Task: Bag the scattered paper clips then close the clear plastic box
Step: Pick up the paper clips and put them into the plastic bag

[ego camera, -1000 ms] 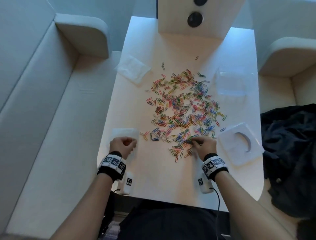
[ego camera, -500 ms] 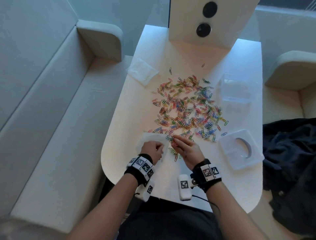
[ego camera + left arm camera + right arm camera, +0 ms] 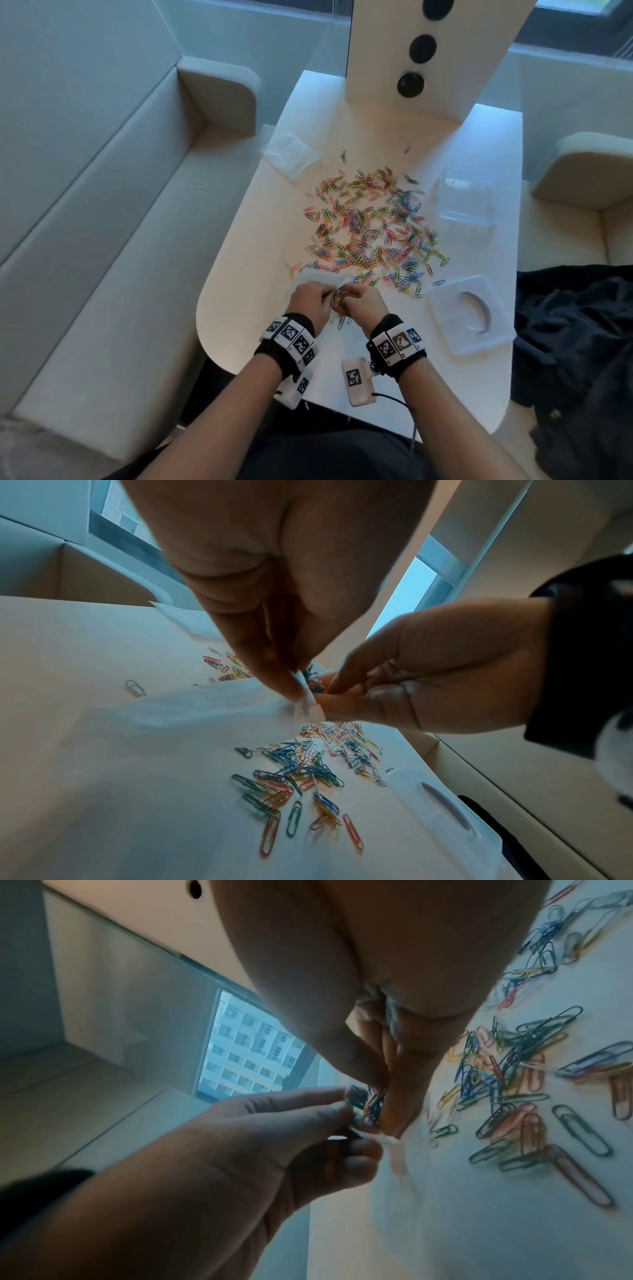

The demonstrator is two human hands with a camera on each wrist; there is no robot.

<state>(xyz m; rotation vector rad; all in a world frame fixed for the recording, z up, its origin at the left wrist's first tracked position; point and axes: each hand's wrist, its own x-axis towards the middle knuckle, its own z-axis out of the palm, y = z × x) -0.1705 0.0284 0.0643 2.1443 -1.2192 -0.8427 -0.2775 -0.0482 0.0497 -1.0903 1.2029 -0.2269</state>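
Colourful paper clips [image 3: 370, 233] lie scattered across the middle of the white table [image 3: 246, 308]. At the near edge of the pile my hands meet. My left hand [image 3: 329, 296] pinches the rim of a small clear plastic bag [image 3: 205, 710], lifting one edge off the table. My right hand [image 3: 346, 298] pinches a bunch of clips [image 3: 369, 1102] right at the bag's raised edge. The clear plastic box [image 3: 469, 195] stands open at the far right. Its lid [image 3: 466, 315] lies flat at the near right.
A second clear bag [image 3: 291, 157] lies at the table's far left. A white upright panel [image 3: 424, 58] with black discs stands at the far end. Pale sofas flank the table, and dark clothing [image 3: 575, 342] is heaped on the right.
My right hand picked a bunch of clips from the pile's near edge and brought it left to the bag. My left hand moved the bag right and lifted its edge.
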